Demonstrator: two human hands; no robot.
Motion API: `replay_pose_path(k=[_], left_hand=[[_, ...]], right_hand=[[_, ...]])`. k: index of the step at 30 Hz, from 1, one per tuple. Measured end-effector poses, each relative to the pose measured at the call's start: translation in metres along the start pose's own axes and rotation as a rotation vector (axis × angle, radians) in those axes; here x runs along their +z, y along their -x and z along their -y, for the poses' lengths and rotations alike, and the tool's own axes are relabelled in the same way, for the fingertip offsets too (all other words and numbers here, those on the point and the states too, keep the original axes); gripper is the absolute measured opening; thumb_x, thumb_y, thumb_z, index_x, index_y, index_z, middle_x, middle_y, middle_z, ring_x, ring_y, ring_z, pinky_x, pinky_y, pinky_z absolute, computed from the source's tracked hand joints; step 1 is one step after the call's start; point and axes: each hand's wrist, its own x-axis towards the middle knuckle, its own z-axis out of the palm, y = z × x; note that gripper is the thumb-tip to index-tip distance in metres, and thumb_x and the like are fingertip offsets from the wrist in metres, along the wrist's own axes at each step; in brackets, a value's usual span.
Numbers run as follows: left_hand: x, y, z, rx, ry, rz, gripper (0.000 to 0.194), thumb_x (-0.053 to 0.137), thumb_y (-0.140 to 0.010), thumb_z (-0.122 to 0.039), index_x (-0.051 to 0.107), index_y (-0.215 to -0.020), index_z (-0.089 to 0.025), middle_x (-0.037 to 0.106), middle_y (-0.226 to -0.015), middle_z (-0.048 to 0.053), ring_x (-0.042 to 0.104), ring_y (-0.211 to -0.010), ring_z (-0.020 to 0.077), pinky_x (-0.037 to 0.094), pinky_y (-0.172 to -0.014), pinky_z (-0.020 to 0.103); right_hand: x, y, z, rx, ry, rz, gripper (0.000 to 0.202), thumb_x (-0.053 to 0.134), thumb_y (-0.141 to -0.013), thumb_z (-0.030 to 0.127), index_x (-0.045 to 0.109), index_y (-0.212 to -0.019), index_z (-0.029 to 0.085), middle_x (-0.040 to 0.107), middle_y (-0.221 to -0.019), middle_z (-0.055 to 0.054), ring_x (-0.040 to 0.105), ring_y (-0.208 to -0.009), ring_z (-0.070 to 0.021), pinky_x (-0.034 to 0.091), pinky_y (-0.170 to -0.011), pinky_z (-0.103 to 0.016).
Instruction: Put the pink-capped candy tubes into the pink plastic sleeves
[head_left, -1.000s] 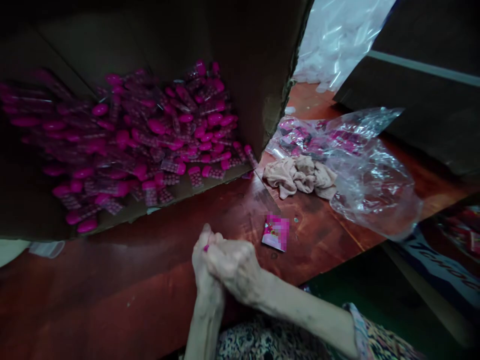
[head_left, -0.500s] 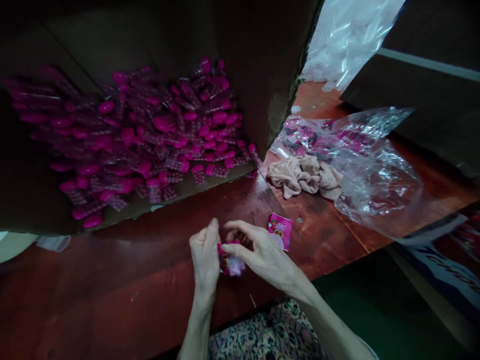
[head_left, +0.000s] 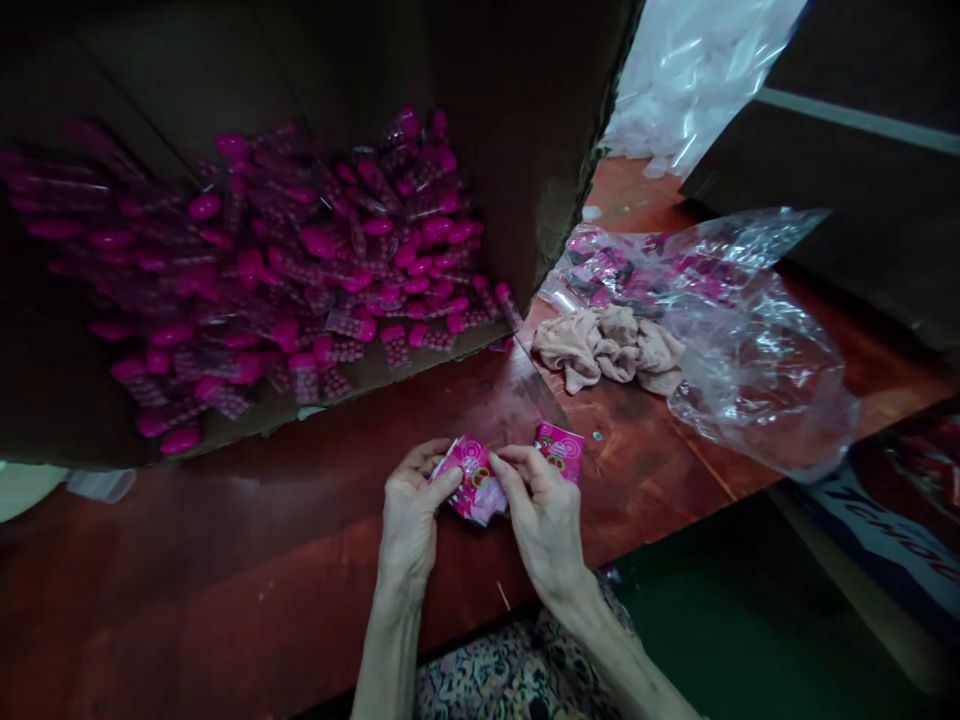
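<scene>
A pink printed packet (head_left: pixel 474 482) is stretched flat between my two hands, near the front edge of the table. My left hand (head_left: pixel 411 502) pinches its left side between thumb and fingers. At its right edge, my right hand (head_left: pixel 546 510) has thumb and fingertips closed on it. A second pink packet (head_left: pixel 566 452) lies on the red-brown table just behind my right hand, which partly covers it. Many clear tubes with pink caps and small balls inside (head_left: pixel 322 245) fill the cardboard box beyond my hands.
The cardboard box (head_left: pixel 555 130) stands tall at the left and back. To the right lie a crumpled beige cloth (head_left: pixel 611 348) and a clear plastic bag (head_left: pixel 765 370) with pink items. A bag of whitish pieces (head_left: pixel 690 80) is behind. The table's edge (head_left: pixel 675 535) runs diagonally at right.
My right hand has swung down and closed on the packet's right edge. The packet has been raised and opened out flat, its print now showing, and my left hand's grip has shifted.
</scene>
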Motion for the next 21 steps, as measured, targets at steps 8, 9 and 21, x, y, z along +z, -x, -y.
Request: replay_pose_path(k=[8, 9, 21], left_hand=[[0.001, -0.005, -0.001, -0.005, 0.016, -0.05, 0.028, 0.074, -0.057, -0.017, 0.066, -0.084, -0.014, 0.069, -0.072, 0.003, 0.06, -0.062, 0.0112, 0.046, -0.062, 0.022], [0.001, -0.005, -0.001, -0.005, 0.023, -0.044, 0.028, 0.075, -0.056, -0.016, 0.066, -0.083, -0.014, 0.069, -0.073, 0.003, 0.06, -0.063, 0.0115, 0.046, -0.063, 0.023], [0.0, -0.013, 0.004, 0.141, -0.212, -0.105, 0.024, 0.072, -0.057, -0.017, 0.067, -0.081, -0.016, 0.069, -0.075, 0.003, 0.06, -0.067, 0.0136, 0.046, -0.065, 0.024]], right_hand=[[-0.001, 0.001, -0.006, -0.035, 0.091, 0.024, 0.022, 0.05, -0.085, 0.031, 0.051, -0.067, 0.018, 0.05, -0.052, 0.004, 0.046, -0.046, -0.0095, 0.036, -0.046, -0.02], [-0.001, 0.001, -0.006, -0.047, 0.124, 0.018, 0.024, 0.048, -0.086, 0.031, 0.05, -0.066, 0.018, 0.048, -0.052, 0.004, 0.045, -0.046, -0.0095, 0.035, -0.045, -0.02], [-0.011, -0.001, -0.01, -0.157, 0.207, -0.17, 0.021, 0.048, -0.087, 0.027, 0.064, -0.08, 0.015, 0.062, -0.065, -0.002, 0.056, -0.052, -0.0112, 0.041, -0.054, -0.022]])
